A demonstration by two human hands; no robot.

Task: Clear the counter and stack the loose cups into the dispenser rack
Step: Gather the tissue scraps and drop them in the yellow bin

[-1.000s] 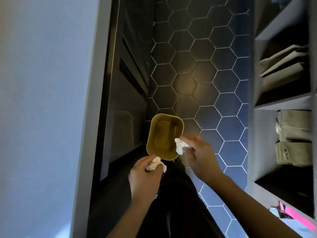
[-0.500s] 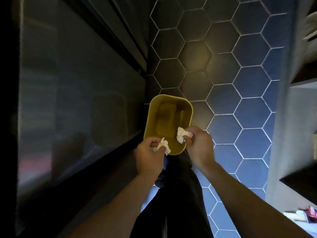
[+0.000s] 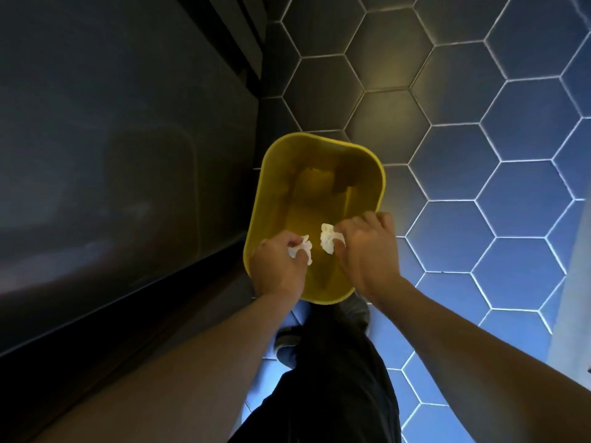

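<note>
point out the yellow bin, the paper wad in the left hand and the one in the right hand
yellow bin [image 3: 323, 140]: head view, far rim
left hand's paper wad [image 3: 302, 247]: head view, white crumple showing past the fingers
right hand's paper wad [image 3: 327, 239]: head view, middle of the white crumple

We look straight down on a floor [image 3: 499, 193] of dark hexagonal tiles outlined in pale grout. The tiles read charcoal toward the top and take on a blue sheen to the right and below, where more light falls. Along the left runs a dark cabinet front [image 3: 112, 148], glossy enough to carry dim, blurred reflections, with a recessed black strip [image 3: 96, 318] at its base. At the far right edge we see a pale grey panel [image 3: 572, 314], too cropped to identify.
</note>
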